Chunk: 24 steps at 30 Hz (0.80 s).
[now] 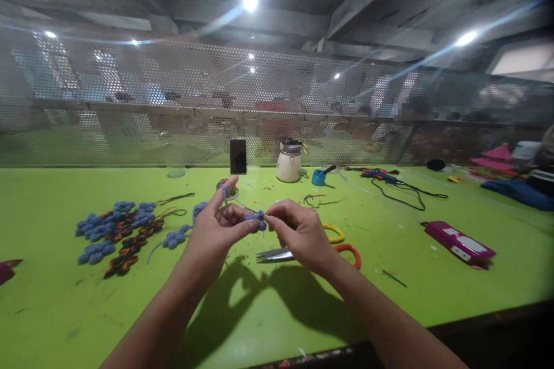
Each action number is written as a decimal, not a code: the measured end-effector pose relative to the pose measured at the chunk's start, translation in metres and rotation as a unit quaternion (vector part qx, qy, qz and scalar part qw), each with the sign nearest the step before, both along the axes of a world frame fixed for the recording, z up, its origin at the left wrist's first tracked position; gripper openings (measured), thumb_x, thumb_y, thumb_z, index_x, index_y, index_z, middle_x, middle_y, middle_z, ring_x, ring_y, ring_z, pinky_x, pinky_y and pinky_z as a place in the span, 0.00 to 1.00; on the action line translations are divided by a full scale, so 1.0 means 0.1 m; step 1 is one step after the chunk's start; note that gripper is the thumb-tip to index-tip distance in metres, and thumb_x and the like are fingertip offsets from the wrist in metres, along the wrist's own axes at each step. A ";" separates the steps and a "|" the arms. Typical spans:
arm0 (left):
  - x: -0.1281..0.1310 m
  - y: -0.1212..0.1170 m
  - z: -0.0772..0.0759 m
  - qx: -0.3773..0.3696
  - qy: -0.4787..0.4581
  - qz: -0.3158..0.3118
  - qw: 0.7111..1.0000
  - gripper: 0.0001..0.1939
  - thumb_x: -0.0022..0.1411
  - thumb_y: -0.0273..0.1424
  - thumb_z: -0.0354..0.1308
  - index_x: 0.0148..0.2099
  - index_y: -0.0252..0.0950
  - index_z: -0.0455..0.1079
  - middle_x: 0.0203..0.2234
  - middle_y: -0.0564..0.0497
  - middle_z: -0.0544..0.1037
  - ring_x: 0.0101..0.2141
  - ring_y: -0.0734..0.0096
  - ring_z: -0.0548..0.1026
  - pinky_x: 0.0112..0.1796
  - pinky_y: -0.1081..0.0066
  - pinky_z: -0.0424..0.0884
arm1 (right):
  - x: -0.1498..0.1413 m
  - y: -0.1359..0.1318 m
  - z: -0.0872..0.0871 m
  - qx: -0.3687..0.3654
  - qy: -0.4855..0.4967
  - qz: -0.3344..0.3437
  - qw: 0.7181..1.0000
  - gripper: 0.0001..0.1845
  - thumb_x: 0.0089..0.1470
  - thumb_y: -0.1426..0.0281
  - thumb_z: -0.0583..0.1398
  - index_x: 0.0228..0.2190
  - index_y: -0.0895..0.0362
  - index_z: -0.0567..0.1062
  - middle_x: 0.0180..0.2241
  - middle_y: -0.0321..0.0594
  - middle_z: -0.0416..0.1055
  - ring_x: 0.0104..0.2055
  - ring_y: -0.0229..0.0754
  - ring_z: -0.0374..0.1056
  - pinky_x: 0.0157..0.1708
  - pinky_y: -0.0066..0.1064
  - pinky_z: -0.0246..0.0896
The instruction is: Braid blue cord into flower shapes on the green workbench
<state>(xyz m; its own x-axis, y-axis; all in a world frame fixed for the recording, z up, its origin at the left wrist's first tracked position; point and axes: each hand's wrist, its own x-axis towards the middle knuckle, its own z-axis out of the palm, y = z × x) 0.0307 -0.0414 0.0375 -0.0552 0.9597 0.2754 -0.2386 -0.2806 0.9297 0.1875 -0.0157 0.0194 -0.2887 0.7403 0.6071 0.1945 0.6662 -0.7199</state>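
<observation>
My left hand (216,222) pinches a small blue crochet piece (255,218) between thumb and fingers, and blue yarn (225,190) loops around its raised index finger. Against the right edge of that piece, my right hand (298,228) is closed in a pinch on what looks like a thin crochet hook, mostly hidden by the fingers. Below the right hand lie scissors (277,255) with one yellow and one orange handle loop, partly covered. Left of my hands rest several blue crocheted flowers (96,226) and dark orange-brown crocheted pieces (130,248); a blue flower (175,236) trails yarn.
A phone-like dark rectangle (238,157), a white jar (288,164) and a small blue pot (319,177) stand at the back of the green table (303,323). Rightward lie a purple case (459,244) and black cords (402,187). Behind rises a perforated metal screen (208,81).
</observation>
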 end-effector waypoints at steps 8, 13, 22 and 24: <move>-0.04 -0.01 0.05 0.004 0.061 0.026 0.998 0.46 0.42 0.26 0.66 0.62 0.35 0.52 0.19 0.56 0.72 0.23 0.74 0.71 0.28 0.72 0.67 | 0.19 0.04 0.08 0.264 -0.251 -0.103 0.926 0.10 0.59 0.72 0.52 0.33 0.60 0.73 0.27 0.42 0.69 0.28 0.36 0.63 0.30 0.27 0.55; -0.06 0.00 0.04 0.010 0.075 0.024 0.997 0.44 0.43 0.26 0.66 0.62 0.35 0.53 0.18 0.57 0.72 0.23 0.72 0.71 0.27 0.72 0.66 | 0.24 0.02 0.13 0.290 -0.287 -0.114 0.906 0.11 0.59 0.72 0.51 0.32 0.59 0.74 0.26 0.41 0.69 0.29 0.36 0.62 0.29 0.27 0.53; -0.10 0.05 0.00 -0.005 0.078 0.026 0.997 0.35 0.43 0.28 0.66 0.56 0.35 0.63 0.22 0.55 0.71 0.25 0.73 0.69 0.25 0.74 0.65 | 0.32 0.02 0.18 0.237 -0.245 -0.054 0.938 0.09 0.57 0.72 0.54 0.31 0.60 0.75 0.25 0.40 0.70 0.26 0.35 0.62 0.27 0.27 0.54; -0.10 0.05 -0.01 -0.008 0.071 0.018 0.997 0.34 0.43 0.28 0.65 0.55 0.35 0.64 0.23 0.54 0.70 0.25 0.72 0.69 0.23 0.75 0.64 | 0.31 0.03 0.17 0.213 -0.208 -0.026 0.954 0.08 0.55 0.73 0.56 0.30 0.61 0.75 0.25 0.40 0.71 0.25 0.34 0.63 0.27 0.27 0.55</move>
